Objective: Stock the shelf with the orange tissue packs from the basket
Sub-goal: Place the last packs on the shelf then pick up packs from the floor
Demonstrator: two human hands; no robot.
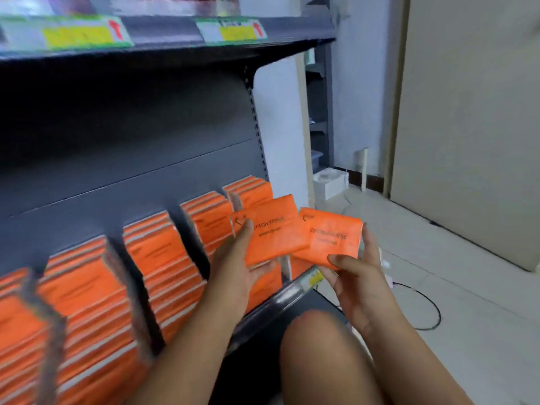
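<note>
Orange tissue packs [270, 229] are held above the shelf [280, 299] front, right end, one pinched in the left grip [233, 270], one in the right grip [353, 276]; probably light, soft, slick-wrapped, so hold across edges.

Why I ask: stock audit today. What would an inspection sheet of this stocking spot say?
surface: dark grey metal shelf, mostly filled along its front.
job's things: rows of orange plastic-wrapped tissue packs stand on it; first loose pack and second loose pack overlap at one edge; basket not in view.
clutter: white box on the floor by the wall.
grippers: left hand grips first loose pack; right hand grips second loose pack.
cables: black cable looped on the floor.
surroundings: pale tiled floor, beige panel, yellow price labels on the upper shelf edge.
</note>
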